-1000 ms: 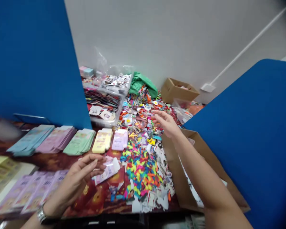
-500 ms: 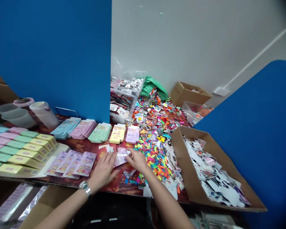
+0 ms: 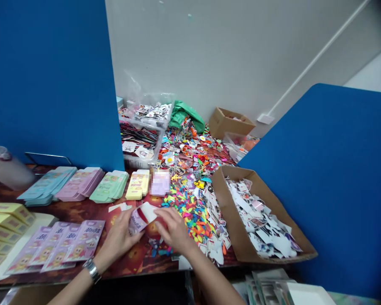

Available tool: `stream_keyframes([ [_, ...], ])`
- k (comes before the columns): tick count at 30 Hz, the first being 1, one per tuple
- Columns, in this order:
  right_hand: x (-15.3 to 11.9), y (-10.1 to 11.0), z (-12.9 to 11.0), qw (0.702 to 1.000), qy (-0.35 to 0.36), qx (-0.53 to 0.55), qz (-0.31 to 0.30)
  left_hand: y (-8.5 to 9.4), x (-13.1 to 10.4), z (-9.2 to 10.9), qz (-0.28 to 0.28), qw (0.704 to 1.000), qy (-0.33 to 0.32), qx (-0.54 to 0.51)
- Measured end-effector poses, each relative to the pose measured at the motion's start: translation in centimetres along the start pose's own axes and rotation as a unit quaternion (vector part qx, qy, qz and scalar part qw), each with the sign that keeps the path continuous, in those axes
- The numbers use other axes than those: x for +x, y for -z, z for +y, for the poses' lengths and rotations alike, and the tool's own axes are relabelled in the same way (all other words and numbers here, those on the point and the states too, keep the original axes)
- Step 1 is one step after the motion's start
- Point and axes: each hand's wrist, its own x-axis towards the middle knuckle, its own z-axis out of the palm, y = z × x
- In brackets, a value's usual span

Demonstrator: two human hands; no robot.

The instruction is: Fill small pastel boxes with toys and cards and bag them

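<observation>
My left hand (image 3: pixel 121 234), with a metal watch at the wrist, is closed around a small purple carton (image 3: pixel 138 223) whose top is open. A white flap (image 3: pixel 148 211) sticks up from the carton towards the right. At that flap are the fingertips of my right hand (image 3: pixel 174 231), its thumb and forefinger apart. Several flat printed purple packs (image 3: pixel 85 240) lie overlapping to the left. Behind my hands stand stacks of flat cartons: blue (image 3: pixel 49 185), pink (image 3: pixel 79 183), green (image 3: pixel 109 187), yellow (image 3: pixel 137 184) and purple (image 3: pixel 160 183).
Small colourful pieces (image 3: pixel 190 212) are heaped right of my hands. Beyond them stands a long cardboard box (image 3: pixel 228 224) of paper cut-outs. Folded yellow boxes (image 3: pixel 9 222) fill a tray at the left. Clear bins (image 3: pixel 142 159) stand at the back, between blue partitions (image 3: pixel 51 84).
The purple carton has been lifted off the table and now stands open in my left hand. My right hand has shifted to its flap. The view has turned to the right.
</observation>
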Motion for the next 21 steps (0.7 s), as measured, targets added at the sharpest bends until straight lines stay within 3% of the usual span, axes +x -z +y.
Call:
stream_keyframes([
  [3,-0.7,1.9,5.1,0.989,-0.072,-0.124,0.038,0.4,-0.4,0.1,0.019,0.996,0.069,-0.051],
  [6,-1.7,2.8,10.1,0.960,-0.136,-0.244,-0.012,0.5,-0.7,1.0,0.038,0.987,0.119,-0.101],
  [8,-2.3,3.0,11.9,0.952,-0.150,-0.262,-0.044,0.5,-0.8,1.7,0.039,0.981,0.130,-0.136],
  [11,-2.3,3.5,12.4,0.957,-0.149,-0.242,-0.052,0.2,-0.8,2.3,0.038,0.973,0.133,-0.184],
  [16,-0.7,5.6,11.1,0.969,-0.158,-0.189,-0.029,-0.3,-0.6,2.3,0.073,0.965,0.148,-0.205],
  [21,-0.2,4.8,8.9,0.978,-0.154,-0.130,-0.047,1.6,0.0,2.6,0.148,0.953,0.190,-0.184],
])
